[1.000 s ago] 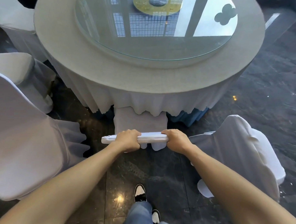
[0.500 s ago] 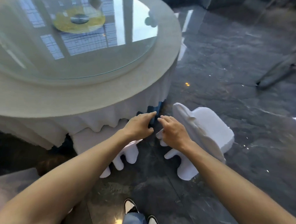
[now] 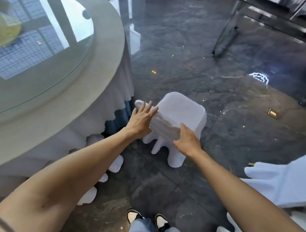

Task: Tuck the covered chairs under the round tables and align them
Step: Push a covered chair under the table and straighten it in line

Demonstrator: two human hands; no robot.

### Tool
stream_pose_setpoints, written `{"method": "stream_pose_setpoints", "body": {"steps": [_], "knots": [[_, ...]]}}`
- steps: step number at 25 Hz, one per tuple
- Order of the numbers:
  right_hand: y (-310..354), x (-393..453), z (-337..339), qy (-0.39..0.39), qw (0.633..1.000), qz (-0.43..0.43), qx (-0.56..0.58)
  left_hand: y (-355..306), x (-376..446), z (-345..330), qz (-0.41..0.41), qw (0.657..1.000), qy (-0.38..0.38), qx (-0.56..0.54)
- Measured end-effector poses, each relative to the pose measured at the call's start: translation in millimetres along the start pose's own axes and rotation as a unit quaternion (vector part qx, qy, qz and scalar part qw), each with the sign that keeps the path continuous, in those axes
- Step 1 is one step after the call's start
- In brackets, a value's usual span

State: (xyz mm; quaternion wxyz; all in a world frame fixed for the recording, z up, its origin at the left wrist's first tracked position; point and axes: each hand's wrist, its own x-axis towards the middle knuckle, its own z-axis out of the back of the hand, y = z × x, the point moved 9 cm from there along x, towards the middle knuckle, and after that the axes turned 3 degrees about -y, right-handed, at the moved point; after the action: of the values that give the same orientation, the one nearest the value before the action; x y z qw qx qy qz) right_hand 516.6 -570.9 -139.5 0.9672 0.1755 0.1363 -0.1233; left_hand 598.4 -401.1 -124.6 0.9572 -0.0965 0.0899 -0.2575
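Two shoes (image 3: pixel 147 220) stand nearest you on the dark marble floor (image 3: pixel 190 66), toes forward below the jeans. At your right, a white covered chair (image 3: pixel 281 184) fills the lower corner; at your left, scalloped white cover hems (image 3: pixel 92 192) show from beneath the tablecloth's edge.

Your right hand (image 3: pixel 187 140) rests on the near end of the back of another covered chair (image 3: pixel 176 115), the thumb along the top edge and the fingers bent over the near side of the fabric, a light hold rather than a tight one. Your left hand (image 3: pixel 142 118) lies on the far end of that same chair back, fingers (image 3: pixel 149 106) straight and spread flat on the cloth, gripping nothing. This chair stands on the open floor just beside the round table (image 3: pixel 102 65), its seat pointing away to the right and not under the table.

The table carries a pale cloth with a blue skirt (image 3: pixel 117 118) showing beneath, and a glass turntable (image 3: pixel 42 55) on top. Farther off, a small brass floor plate (image 3: pixel 272 113) lies to the right, and dark metal frames (image 3: pixel 241 22) stand at the upper right.
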Motion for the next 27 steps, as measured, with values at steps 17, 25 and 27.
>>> {"method": "stream_pose_setpoints", "body": {"steps": [17,25,27], "knots": [[-15,64,-11,-0.017,0.998,-0.051,0.037,34,113,-12,0.008,0.998,-0.023,0.063],[-11,140,4,0.011,0.999,0.046,0.019,49,149,7,0.063,0.992,0.004,0.106],[-11,156,11,0.027,0.996,0.085,0.007,54,145,4,0.099,0.988,0.008,0.119]]}}
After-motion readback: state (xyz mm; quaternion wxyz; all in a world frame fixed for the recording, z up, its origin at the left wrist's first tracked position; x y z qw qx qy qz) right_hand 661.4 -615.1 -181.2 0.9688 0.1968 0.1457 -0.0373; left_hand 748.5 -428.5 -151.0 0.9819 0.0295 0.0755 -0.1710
